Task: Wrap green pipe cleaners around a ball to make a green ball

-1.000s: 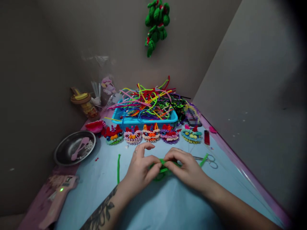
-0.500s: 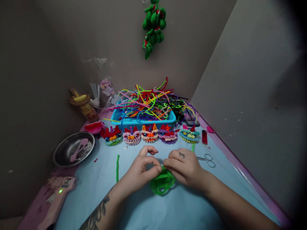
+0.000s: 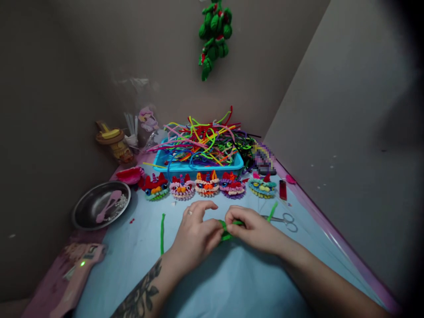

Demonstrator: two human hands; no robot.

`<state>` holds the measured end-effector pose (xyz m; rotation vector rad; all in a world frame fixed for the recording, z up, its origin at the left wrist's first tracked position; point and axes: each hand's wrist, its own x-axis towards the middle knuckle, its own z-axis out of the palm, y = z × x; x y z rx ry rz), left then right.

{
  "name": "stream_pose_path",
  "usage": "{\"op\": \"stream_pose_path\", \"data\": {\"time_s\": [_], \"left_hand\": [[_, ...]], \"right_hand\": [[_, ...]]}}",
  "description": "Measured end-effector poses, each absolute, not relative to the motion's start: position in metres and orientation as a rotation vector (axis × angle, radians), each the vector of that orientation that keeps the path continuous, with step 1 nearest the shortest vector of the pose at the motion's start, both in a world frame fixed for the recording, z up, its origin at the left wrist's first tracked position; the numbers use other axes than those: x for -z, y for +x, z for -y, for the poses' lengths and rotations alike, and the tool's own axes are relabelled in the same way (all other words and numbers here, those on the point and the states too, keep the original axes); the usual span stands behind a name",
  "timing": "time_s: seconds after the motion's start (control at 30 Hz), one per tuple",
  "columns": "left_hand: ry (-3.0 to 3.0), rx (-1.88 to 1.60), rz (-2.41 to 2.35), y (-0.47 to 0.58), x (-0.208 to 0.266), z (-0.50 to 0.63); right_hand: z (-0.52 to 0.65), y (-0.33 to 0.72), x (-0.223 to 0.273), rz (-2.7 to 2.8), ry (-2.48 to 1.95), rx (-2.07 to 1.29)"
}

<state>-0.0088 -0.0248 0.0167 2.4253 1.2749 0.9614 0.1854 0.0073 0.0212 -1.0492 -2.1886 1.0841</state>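
Between my two hands is a piece made of bent green pipe cleaners (image 3: pixel 227 236), partly covered by my fingers. My left hand (image 3: pixel 200 229) pinches its left side with thumb and curled fingers, while the index finger arches above. On the other side, my right hand (image 3: pixel 248 227) grips the piece with fingers folded in. A green pipe cleaner end (image 3: pixel 272 212) sticks up behind my right hand, across the scissors (image 3: pixel 285 221). To the left of my left hand, a loose green pipe cleaner (image 3: pixel 162 234) lies on the blue table cover (image 3: pixel 139 265).
Several colourful pipe-cleaner animal heads (image 3: pixel 207 184) stand in a row before a blue tray (image 3: pixel 198 168) heaped with pipe cleaners. At left are a metal bowl (image 3: pixel 82 212) and a pink glue gun (image 3: pixel 79 274). A red lighter (image 3: pixel 282 190) lies at right.
The green piece has been tilted up, so its rounded loops no longer show below my hands. My right hand has turned and its fingers are more folded; the green end behind it has swung right.
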Motion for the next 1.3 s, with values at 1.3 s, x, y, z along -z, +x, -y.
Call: {"op": "stream_pose_path", "data": {"time_s": [1.3], "left_hand": [[1.197,-0.785,-0.755,-0.007,-0.009,0.016]], "right_hand": [[-0.010,0.195,-0.020,2.192,-0.233,0.477]]}}
